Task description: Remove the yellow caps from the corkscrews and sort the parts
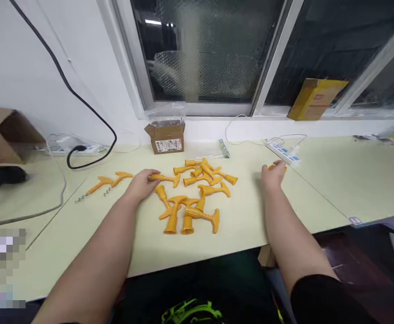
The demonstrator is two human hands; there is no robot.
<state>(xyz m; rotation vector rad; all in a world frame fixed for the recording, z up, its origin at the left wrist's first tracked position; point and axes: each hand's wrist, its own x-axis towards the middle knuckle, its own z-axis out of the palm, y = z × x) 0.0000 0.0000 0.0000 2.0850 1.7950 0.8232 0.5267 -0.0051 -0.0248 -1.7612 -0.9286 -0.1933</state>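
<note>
The left hand [142, 183] lies palm down on the pale bench [318, 180], fingers loosely spread, its fingertips touching one end of an orange plastic handle [165, 178] at the left edge of the pile of orange handles [197, 193]; whether it actually grips that piece cannot be told. The right hand [273, 174] sits well to the right of the pile, fingers curled around a small orange piece [278, 167], most of which is hidden by the hand, so its shape is hard to make out. Two corkscrews [105, 183] with orange handles lie apart on the left, their metal spirals thin and faint. A small open cardboard box [166, 136] near the wall carries a white label with a red patch; the print is too small to read. The yellow box [314, 99] on the window ledge bears unreadable marks. A blurred patch covers the lower left corner, and a dark object [1, 175] is cut off by the left edge. A white power strip [284, 152] lies just beyond the right hand
</note>
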